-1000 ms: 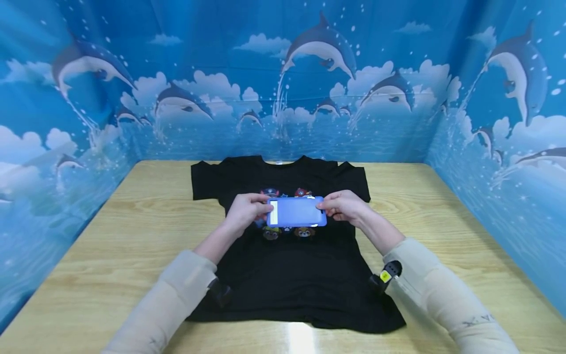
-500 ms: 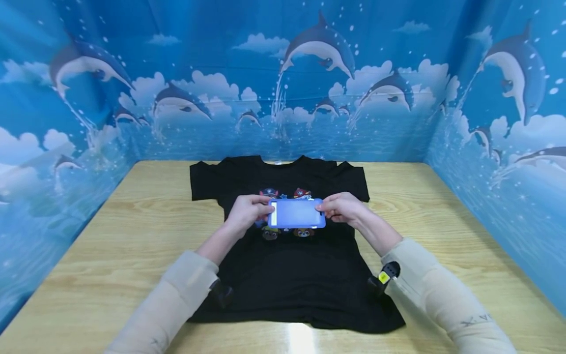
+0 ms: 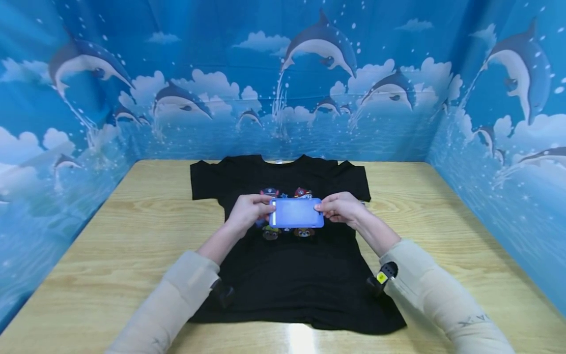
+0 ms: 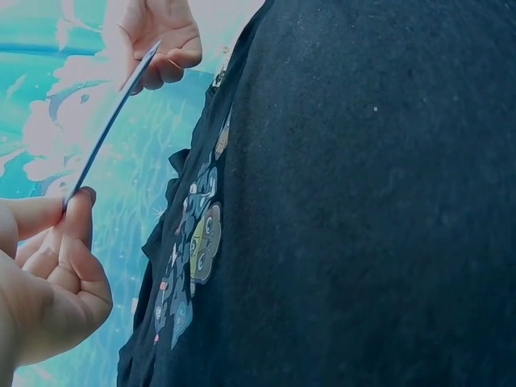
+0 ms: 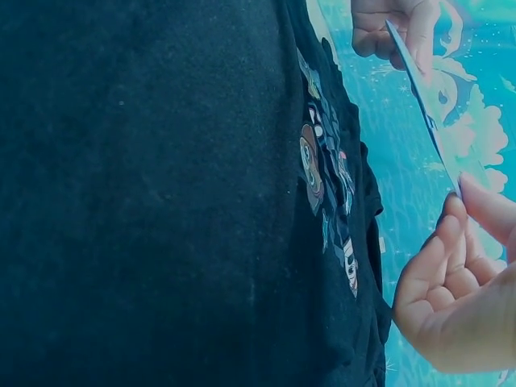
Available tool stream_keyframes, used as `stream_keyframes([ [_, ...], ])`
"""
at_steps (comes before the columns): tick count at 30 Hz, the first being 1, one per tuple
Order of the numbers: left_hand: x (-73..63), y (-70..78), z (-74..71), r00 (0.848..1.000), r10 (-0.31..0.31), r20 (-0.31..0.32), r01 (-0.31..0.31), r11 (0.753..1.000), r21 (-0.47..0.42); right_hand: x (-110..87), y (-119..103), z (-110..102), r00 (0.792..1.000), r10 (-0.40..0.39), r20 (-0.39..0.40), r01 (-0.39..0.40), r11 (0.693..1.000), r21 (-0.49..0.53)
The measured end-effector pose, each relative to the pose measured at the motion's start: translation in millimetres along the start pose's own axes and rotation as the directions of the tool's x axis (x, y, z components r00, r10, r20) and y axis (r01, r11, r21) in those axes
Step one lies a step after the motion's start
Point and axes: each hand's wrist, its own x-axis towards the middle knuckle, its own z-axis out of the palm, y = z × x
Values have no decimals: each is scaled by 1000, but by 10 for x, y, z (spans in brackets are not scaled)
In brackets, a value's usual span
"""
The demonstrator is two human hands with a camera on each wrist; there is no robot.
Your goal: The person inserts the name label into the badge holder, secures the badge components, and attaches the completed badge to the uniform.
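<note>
A thin, flat blue card [image 3: 297, 213] with rounded corners and a pale strip at its left end is held level above the shirt's print. My left hand [image 3: 247, 213] pinches its left end between thumb and fingers, and my right hand [image 3: 342, 206] pinches the right end. Seen edge-on in the left wrist view, the card [image 4: 113, 121] is a narrow slanted line between the two hands. Under it a black T-shirt [image 3: 292, 280] lies spread out flat, neck away from me, with several cartoon dog faces on its chest. The card hides part of that print.
The shirt lies on a light wooden table [image 3: 146, 216]. A blue curtain [image 3: 230, 54] printed with dolphins hangs along the back and both sides. Small black wrist devices [image 3: 381, 279] sit at the sleeve cuffs, over the shirt's lower part.
The card tilts slightly and looks a little shorter across, as both hands draw marginally closer together. Both hands keep their pinch, and the shirt stays put.
</note>
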Motion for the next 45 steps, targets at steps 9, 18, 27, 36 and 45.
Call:
stream_keyframes([
  [9, 11, -4, -3, 1000, 15, 18, -15, 1000, -21, -21, 9, -48, 996, 11, 90, -16, 998, 59],
  [18, -2, 12, -11, 1000, 8, 3, -8, 1000, -25, -47, 68, -109, 971, -18, 237, -11, 993, 120],
  [27, -22, 19, -22, 1000, -10, 14, 10, 1000, 2, -70, 86, -105, 962, -58, 265, 16, 987, 158],
  [36, -24, 35, -32, 1000, 7, 15, -8, 1000, 14, -79, 76, -89, 968, -74, 242, 35, 986, 162],
  [45, -38, 37, -24, 1000, 13, 13, -13, 1000, 11, -108, 46, -55, 976, -61, 209, 25, 985, 173],
])
